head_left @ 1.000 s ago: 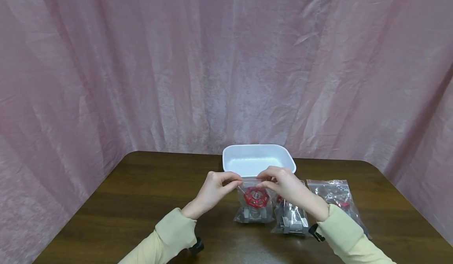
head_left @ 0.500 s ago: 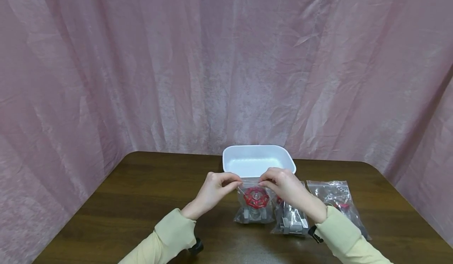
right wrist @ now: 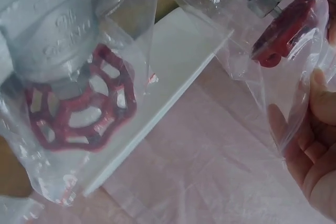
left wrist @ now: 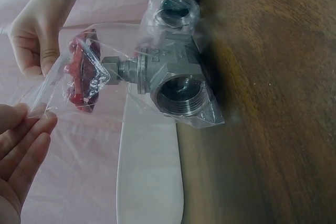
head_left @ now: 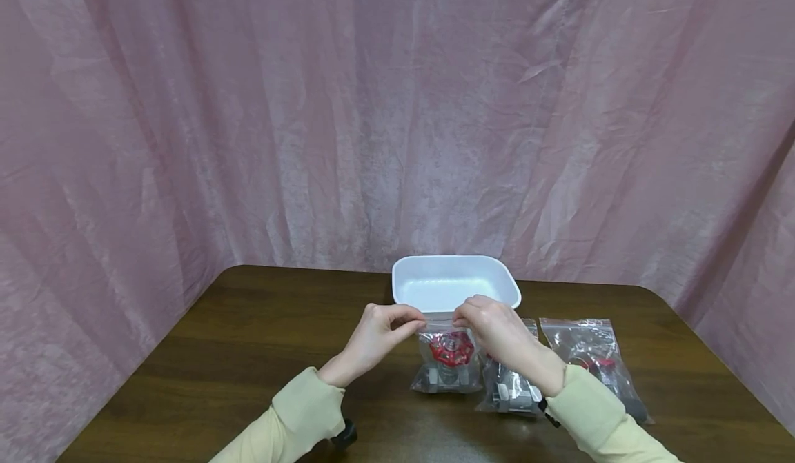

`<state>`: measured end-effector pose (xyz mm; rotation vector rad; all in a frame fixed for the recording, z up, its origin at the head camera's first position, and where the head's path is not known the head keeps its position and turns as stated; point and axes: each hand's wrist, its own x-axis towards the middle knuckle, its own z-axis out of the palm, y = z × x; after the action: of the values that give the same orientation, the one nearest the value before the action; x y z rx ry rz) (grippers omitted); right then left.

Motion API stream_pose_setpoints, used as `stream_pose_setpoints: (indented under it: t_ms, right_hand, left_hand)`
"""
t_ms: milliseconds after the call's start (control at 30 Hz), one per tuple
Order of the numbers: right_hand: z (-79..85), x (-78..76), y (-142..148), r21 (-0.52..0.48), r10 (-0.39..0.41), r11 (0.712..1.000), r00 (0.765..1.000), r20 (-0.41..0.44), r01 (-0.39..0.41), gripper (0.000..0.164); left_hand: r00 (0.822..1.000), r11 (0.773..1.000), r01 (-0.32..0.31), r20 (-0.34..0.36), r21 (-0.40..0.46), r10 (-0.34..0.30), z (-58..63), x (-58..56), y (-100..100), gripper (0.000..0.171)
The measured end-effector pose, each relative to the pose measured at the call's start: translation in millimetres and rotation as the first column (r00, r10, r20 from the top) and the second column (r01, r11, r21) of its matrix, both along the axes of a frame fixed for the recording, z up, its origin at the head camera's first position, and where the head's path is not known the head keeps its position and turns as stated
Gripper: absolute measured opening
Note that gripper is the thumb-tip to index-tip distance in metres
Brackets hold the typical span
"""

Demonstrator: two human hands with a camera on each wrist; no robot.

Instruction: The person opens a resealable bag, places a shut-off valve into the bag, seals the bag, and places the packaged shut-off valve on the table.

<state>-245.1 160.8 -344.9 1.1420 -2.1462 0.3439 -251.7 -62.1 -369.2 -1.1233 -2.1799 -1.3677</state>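
A clear zip bag (head_left: 421, 381) holds a grey metal gate valve with a red handwheel (head_left: 451, 349). At the bag's top left corner my left hand (head_left: 377, 337) pinches the plastic between thumb and fingers. My right hand (head_left: 497, 330) pinches the same top edge on the right, its thumb largely hidden in the head view. In the left wrist view the valve body (left wrist: 176, 74) sits low in the bag, its threaded opening facing the camera. A second bagged valve (head_left: 515, 395) lies just to the right, partly under my right forearm.
Behind the bags stands a white plastic tray (head_left: 397, 285) at the table's far edge. A third bag (head_left: 593, 352) with a red-handled valve lies further right on the brown wooden table (head_left: 205, 380). A pink curtain (head_left: 373, 118) hangs behind.
My right hand has shifted slightly along the bag's top edge and turned, its knuckles now facing up more. The bag's red handwheel has tilted a little. My left hand stays in place.
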Motion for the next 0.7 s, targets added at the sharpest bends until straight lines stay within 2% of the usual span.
stream_pose_setpoints:
  t_ms: [100, 267, 400, 500, 700]
  right_hand:
    - [0.5, 0.3, -0.1, 0.003, 0.003, 1.0, 1.0, 0.009, -0.003, 0.019]
    - [3.0, 1.5, 1.0, -0.012, 0.005, 1.0, 0.991, 0.135, -0.003, 0.014]
    - [3.0, 1.5, 1.9, -0.012, 0.038, 0.999, 0.991, 0.132, -0.037, 0.019]
    - [3.3, 1.7, 2.5, -0.025, 0.036, 0.999, 0.989, 0.145, -0.033, 0.021]
    - [6.1, 2.1, 4.8, -0.068, 0.038, 0.998, 0.955, 0.294, -0.019, 0.011]
  left_hand:
    - [1.0, 1.0, 0.0, 0.002, 0.0, 0.0, -0.3, -0.1, 0.2, 0.007]
    - [1.0, 1.0, 0.0, 0.004, 0.016, 0.0, -1.9, -0.8, -0.7, 0.009]
    - [1.0, 1.0, 0.007, -0.013, 0.018, -0.007, -1.2, -0.5, -0.1, 0.008]
    - [1.0, 1.0, 0.01, -0.014, 0.015, -0.01, -0.3, -0.5, 0.6, 0.008]
    - [1.0, 1.0, -0.008, 0.003, 0.013, 0.008, -2.0, -2.2, -0.1, 0.008]
